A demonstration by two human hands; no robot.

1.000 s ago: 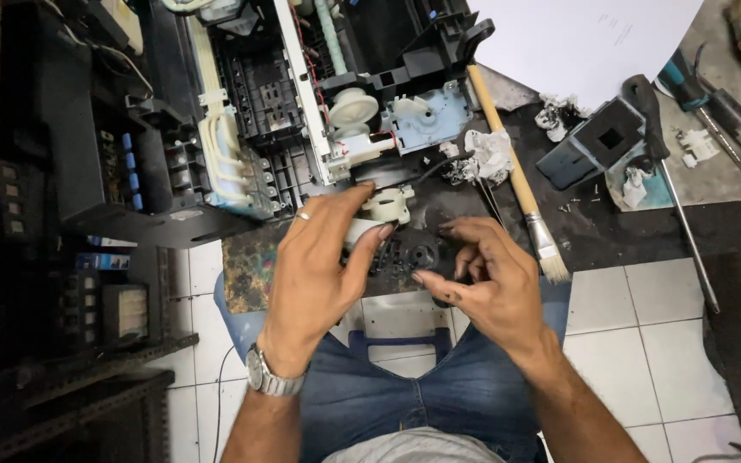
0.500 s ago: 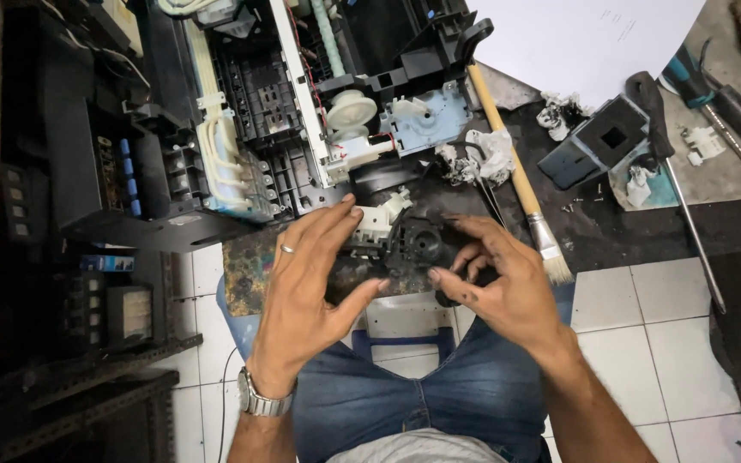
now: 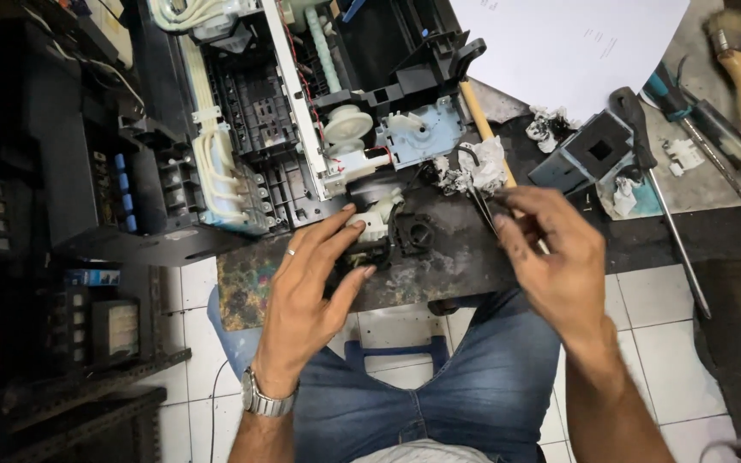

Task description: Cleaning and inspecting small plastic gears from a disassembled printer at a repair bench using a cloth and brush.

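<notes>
L hand [image 3: 315, 287] grip shut on black part [image 3: 362, 257], R hand [image 3: 551, 253] pinching tweezers [image 3: 473, 184]

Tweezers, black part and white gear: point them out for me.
Tweezers [image 3: 478, 195]: head view, mid-shaft above the right fingers.
Black part [image 3: 413, 233]: head view, its round middle.
White gear [image 3: 347, 125]: head view, top face.

Small black-and-white plastic assembly [image 3: 379, 236] on stained board; thin tweezers [image 3: 478, 193].
</notes>
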